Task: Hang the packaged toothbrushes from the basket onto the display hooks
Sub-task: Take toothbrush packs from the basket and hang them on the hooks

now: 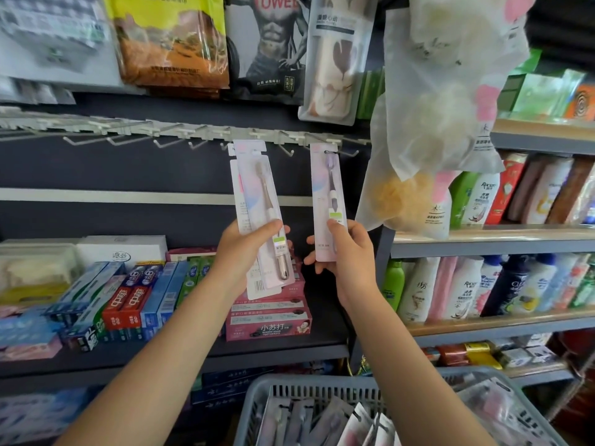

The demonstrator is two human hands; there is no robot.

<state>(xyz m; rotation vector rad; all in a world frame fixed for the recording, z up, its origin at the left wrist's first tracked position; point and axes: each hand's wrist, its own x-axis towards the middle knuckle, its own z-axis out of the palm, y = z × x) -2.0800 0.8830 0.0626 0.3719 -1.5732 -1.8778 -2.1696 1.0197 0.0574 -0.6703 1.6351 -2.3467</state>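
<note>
Both hands were up at the hook rail. My left hand gripped the lower half of a long pink-and-white carded toothbrush pack with a clear blister, thumb across the front, its top tab right at the row of grey metal display hooks; whether the hole was on a hook I could not tell. My right hand pinched the bottom of a second flat pack, a lilac-brushed one, which looked hung from a hook near the rail's right end.

Handling, as I judged it: light, thin card, flexible enough to bow if pushed from below, blister smooth and a bit slick. Best held low on the card edges to steer, with the hanging hole guided onto the hook tip.

More packs lay in the grey plastic slotted basket at the bottom of view, below my forearms.

Obstacles: translucent bags of bath sponges hung close beside the rail's right end and crowded the lilac pack. Hanging towel packets sat above the rail. Stacked toothpaste boxes filled the dark shelf beneath, clear of the packs.
</note>
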